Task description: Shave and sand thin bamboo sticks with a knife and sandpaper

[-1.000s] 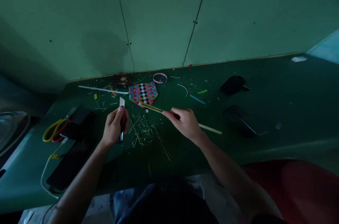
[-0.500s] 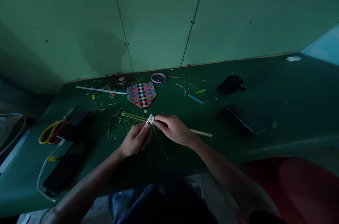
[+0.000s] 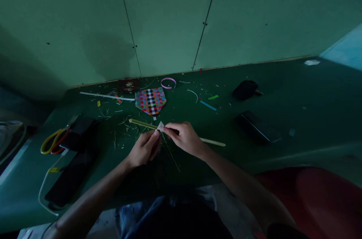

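Observation:
A small white folded piece (image 3: 160, 126) is pinched between the fingertips of my left hand (image 3: 144, 147) and my right hand (image 3: 183, 137). Both hands are closed, and their fingertips nearly meet at the piece. Behind and beneath them a pale stick (image 3: 141, 123) lies slantwise on the green table, its middle hidden by my hands. Just beyond my hands rests a colourful woven piece (image 3: 151, 100) with a pointed lower edge and a small white tab at its tip. Thin fibres spread below the white piece.
Yellow and red-handled scissors (image 3: 53, 141) lie at the left beside a dark case (image 3: 66, 178) and a cable. A pink loop (image 3: 168, 83), a white strip (image 3: 107, 96) and a blue strip (image 3: 208, 105) lie farther back. A black pouch (image 3: 245, 90) and a dark phone-like object (image 3: 258, 127) are rightward.
The white piece has tilted slightly between my fingertips and looks duller. My hands stay nearly in place, and the whole view has shifted a little.

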{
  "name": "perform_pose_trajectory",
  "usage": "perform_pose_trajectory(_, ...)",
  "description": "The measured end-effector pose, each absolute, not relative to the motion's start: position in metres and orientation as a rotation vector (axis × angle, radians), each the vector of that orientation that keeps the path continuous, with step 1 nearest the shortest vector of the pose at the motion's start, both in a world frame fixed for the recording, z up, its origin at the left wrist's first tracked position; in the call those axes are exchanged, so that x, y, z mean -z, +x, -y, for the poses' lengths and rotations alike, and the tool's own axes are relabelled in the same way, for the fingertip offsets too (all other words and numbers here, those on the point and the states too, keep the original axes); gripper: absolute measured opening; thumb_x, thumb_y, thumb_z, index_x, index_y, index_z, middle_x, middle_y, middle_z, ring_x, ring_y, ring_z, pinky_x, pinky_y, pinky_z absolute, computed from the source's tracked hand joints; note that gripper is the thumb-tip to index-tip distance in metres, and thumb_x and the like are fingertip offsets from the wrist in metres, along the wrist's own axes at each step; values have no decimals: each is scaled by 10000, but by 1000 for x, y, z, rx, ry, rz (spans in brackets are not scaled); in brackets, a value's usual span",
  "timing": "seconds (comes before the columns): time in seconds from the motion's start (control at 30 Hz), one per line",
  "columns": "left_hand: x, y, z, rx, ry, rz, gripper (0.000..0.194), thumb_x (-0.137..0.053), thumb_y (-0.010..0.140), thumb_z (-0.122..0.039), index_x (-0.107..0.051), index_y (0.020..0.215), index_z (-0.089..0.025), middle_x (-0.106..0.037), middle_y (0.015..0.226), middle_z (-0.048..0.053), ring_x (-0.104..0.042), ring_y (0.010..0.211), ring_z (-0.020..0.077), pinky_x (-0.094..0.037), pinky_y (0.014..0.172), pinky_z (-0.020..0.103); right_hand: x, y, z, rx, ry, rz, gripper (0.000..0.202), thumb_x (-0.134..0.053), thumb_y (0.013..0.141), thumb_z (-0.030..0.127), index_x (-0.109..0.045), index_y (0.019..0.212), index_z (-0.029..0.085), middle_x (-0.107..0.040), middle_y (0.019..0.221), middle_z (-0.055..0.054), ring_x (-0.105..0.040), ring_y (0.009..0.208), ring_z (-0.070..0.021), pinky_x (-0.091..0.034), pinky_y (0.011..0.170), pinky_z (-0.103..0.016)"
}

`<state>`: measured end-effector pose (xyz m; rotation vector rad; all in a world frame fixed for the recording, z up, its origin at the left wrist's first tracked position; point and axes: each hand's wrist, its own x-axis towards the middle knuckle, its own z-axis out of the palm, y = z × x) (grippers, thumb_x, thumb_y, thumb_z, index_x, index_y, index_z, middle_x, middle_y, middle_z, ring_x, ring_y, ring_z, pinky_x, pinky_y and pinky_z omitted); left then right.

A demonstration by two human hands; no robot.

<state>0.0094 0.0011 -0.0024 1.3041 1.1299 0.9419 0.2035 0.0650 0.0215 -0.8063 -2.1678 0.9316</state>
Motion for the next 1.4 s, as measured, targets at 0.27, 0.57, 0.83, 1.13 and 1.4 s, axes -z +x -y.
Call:
perform_pose_trajectory(0.27,-1,6,0,-951,1320,-1168,546,-427,1026,-650,-557,777,-182,-513,475,-41,-405,311,82,-250,326,204,-16,201,-63,-803,-924,2101,515,-527,1047,561,-691,746,178,-645,615,-8,-491,510,-104,-339,530,-257)
perform_pose_trajectory(0.57,-4,3,2,-1012,1342,-1175,516,-438,1047,-595,-554,768,-176,-529,498,-35,-418,351,74,-296,359,186,-12,201,-62,-634,-1064,2067,578,-568,994,655,-566,635,201,-560,543,9,-415,478,-102,-301,506,-284)
perform_pose_trajectory(0.83,-19,-36,-14,-1414,1059,-1132,427,-507,1028,-565,-550,829,-190,-496,539,-54,-411,342,76,-350,346,197,-7,215,-71,-577,-1035,2061,562,-592,997,631,-579,635,201,-546,518,14,-427,442,-96,-281,461,-278)
perform_pose_trajectory(1.13,-9,-1,2,-1019,1314,-1150,515,-437,1035,-622,-560,806,-177,-531,502,-35,-417,331,81,-282,326,187,-9,211,-70,-640,-833,2170,240,-579,1065,368,-773,1067,227,-810,945,-47,-740,769,-169,-511,666,-268)
perform_pose_trajectory(1.4,-1,10,0,-953,1324,-1150,517,-407,1054,-605,-540,796,-177,-528,515,-42,-424,331,70,-271,336,182,-14,207,-65,-758,-716,2194,207,-561,1064,289,-750,1094,210,-795,989,-64,-745,860,-181,-529,750,-269)
